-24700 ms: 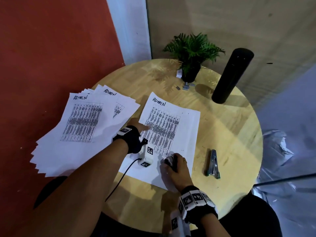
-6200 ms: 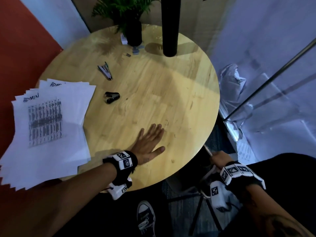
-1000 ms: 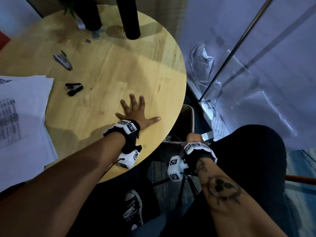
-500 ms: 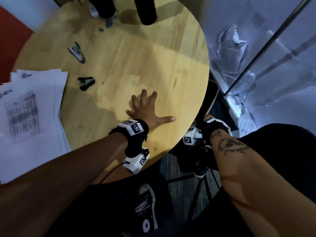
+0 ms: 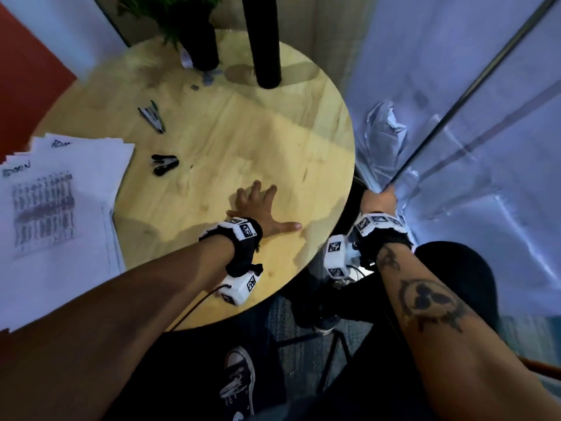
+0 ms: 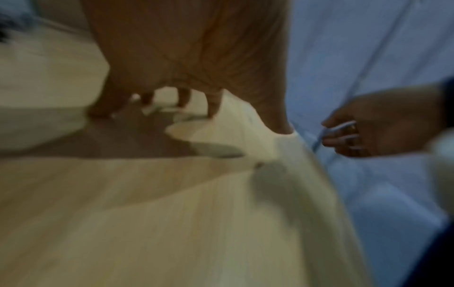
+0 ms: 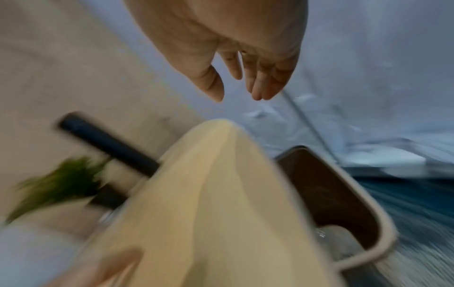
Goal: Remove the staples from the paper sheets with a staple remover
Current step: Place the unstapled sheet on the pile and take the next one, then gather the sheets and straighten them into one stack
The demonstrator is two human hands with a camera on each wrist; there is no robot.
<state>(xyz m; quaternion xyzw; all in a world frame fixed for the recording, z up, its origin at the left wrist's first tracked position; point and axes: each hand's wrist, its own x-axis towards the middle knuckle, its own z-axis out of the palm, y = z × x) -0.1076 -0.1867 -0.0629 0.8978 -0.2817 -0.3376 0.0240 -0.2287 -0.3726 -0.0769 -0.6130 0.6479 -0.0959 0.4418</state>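
With our left hand [image 5: 260, 208] splayed flat on the table [image 5: 273, 141] and right hand [image 7: 245, 58] relaxed, empty, off its right edge, we judge loose staples could scatter unnoticed.

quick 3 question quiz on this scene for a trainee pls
1. True or false: the left hand lies flat with fingers spread on the round table.
2. Which lies closer to the paper stack: A) the black staple remover or B) the silver stapler?
3. Fill in: the right hand is off the table's edge, above a ____ on the floor.

Key
1. True.
2. A. The staple remover sits just beside the stack; the stapler lies farther back.
3. Bin, as the right wrist view shows; the hand is open and holds nothing.
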